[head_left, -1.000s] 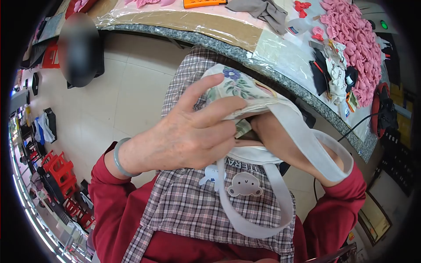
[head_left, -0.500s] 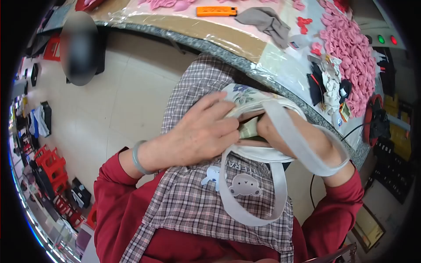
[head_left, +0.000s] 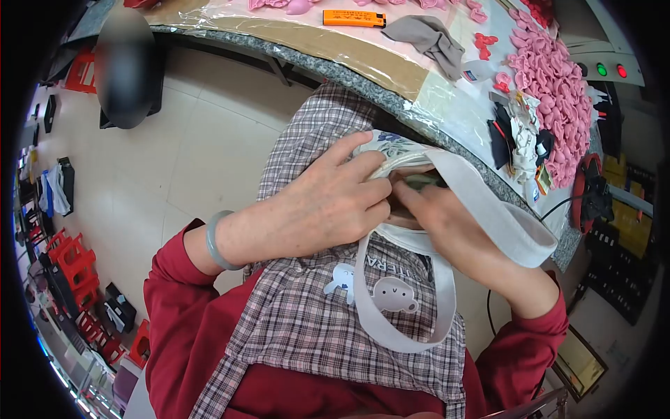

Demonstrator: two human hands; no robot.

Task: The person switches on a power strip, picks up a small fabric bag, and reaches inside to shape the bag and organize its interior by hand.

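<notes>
A white tote bag (head_left: 399, 148) with a flower print and two white straps rests on my lap, its zipped top spread apart. My left hand (head_left: 352, 192) is closed on the near-left edge of that opening, fingers curled over the rim. Through the mouth of the bag reaches my right hand (head_left: 447, 216), its wrist passing beside a broad strap (head_left: 481, 202). Its fingertips are hidden inside, so what they hold, if anything, does not show. Something greenish (head_left: 422, 180) is partly visible in the bag. A checked apron (head_left: 300, 314) with animal patches lies under it.
On the table ahead (head_left: 391, 56) lie an orange box cutter-like object (head_left: 354, 18), a grey cloth (head_left: 426, 40) and a large heap of pink pieces (head_left: 551, 98). The stone table edge (head_left: 335, 77) runs just beyond the bag. Red stools (head_left: 73, 262) stand at left.
My right hand has drawn back a little from inside the bag, showing more of its back. The pale green thing is less visible now. My left hand keeps its hold on the rim.
</notes>
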